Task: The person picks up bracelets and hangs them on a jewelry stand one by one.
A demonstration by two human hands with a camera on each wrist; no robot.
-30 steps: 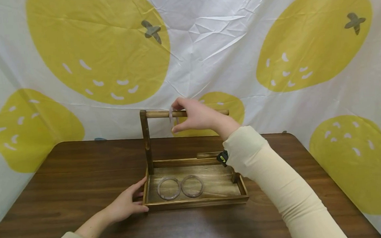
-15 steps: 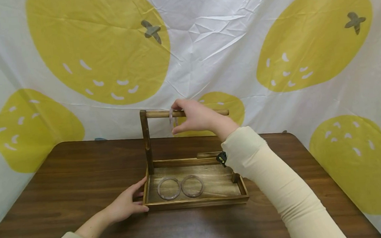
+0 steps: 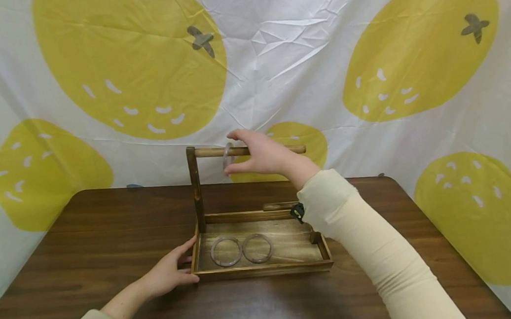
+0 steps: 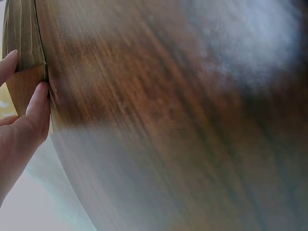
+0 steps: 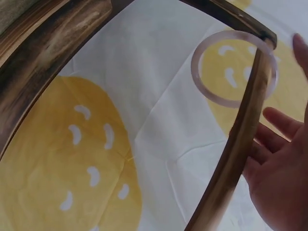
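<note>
A wooden tray stand [image 3: 263, 271] sits on the table, a horizontal bar [image 3: 208, 152] reaching right from its tall left post [image 3: 195, 188]. Around that bar hangs a pale translucent bangle [image 3: 225, 159]. My right hand [image 3: 266, 154] is just right of it, thumb and fingers spread; the right wrist view shows the bangle [image 5: 196, 72] apart from the fingers, near the bar's post end. Two similar bangles, a left one [image 3: 212, 254] and a right one [image 3: 270, 248], lie side by side in the tray. My left hand [image 3: 167, 274] rests straight fingers against the tray's left end.
A shorter, lower wooden bar [image 3: 278, 207] shows behind the tray; my right sleeve [image 3: 377, 250] hides most of its post. The brown table [image 3: 87, 240] ends at a white cloth [image 3: 286, 93] printed with yellow fruit.
The bangle has shifted slightly left along the bar toward the post. My right fingers have spread away from it. The left hand and the bangles in the tray stay put.
</note>
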